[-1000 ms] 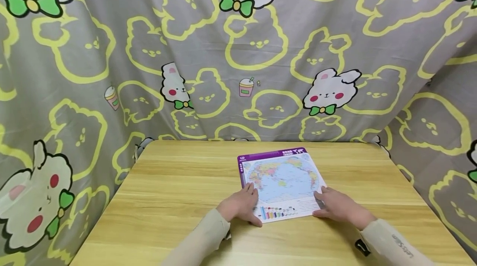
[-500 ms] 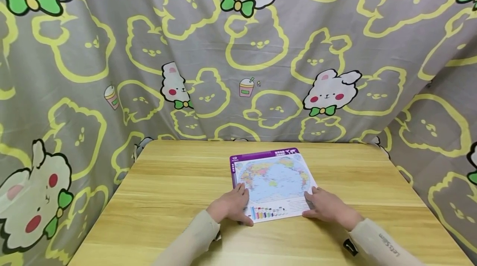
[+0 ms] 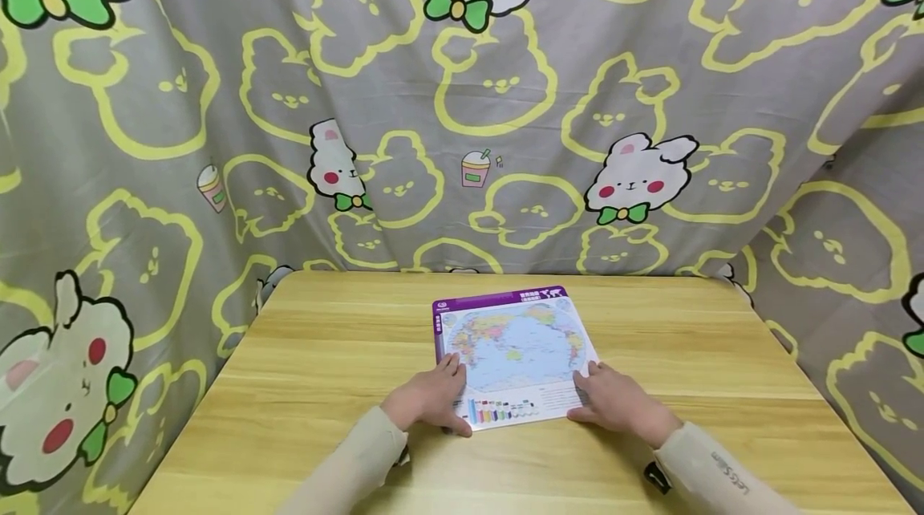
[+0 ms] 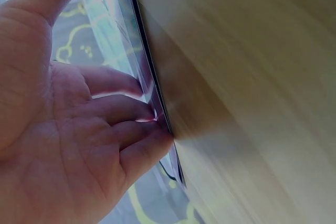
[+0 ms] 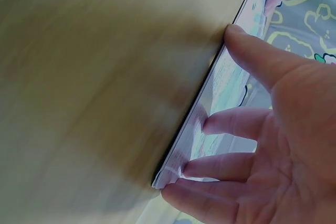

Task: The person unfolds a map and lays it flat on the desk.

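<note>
Dark edge (image 5: 165, 160): wrist views only; purple banner (image 3: 498, 298): head view only; pale-blue world map (image 3: 516, 354), touched by unclenched left hand (image 3: 429, 395) at 8 o'clock, unclenched right hand (image 3: 617, 403) at 4.

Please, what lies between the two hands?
A map with a purple border lies between the left hand and the right hand; the head view shows this.

1 table (image 3: 303, 371), lower half of frame. 1 map (image 3: 520, 354), low centre. 2 hands, lower middle: left hand (image 3: 427, 398), right hand (image 3: 621, 404). 2 sleeves (image 3: 354, 455), bottom. Curtain (image 3: 411, 110) prints: 2 cups (image 3: 475, 172), left and centre; at least 7 rabbits (image 3: 635, 170), several cut off at frame edges.
</note>
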`<move>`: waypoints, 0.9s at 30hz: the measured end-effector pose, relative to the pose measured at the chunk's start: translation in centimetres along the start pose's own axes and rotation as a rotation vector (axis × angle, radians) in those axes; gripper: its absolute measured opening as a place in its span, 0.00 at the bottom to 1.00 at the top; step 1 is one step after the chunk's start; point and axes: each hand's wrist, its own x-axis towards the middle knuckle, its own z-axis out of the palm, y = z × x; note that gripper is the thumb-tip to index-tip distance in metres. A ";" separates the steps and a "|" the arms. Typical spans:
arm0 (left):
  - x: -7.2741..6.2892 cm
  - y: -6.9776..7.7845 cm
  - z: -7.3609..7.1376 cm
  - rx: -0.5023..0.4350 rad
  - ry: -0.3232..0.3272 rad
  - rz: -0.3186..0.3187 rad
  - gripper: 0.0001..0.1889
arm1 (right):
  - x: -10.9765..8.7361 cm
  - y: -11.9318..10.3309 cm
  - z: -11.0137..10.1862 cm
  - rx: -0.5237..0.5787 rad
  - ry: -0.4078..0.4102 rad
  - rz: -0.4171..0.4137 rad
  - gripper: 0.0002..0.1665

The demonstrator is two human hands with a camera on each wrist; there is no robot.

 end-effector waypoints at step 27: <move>-1.4 -3.4 -0.5 -0.055 -0.005 0.003 0.56 | 1.3 -3.3 0.7 -0.048 0.039 -0.013 0.38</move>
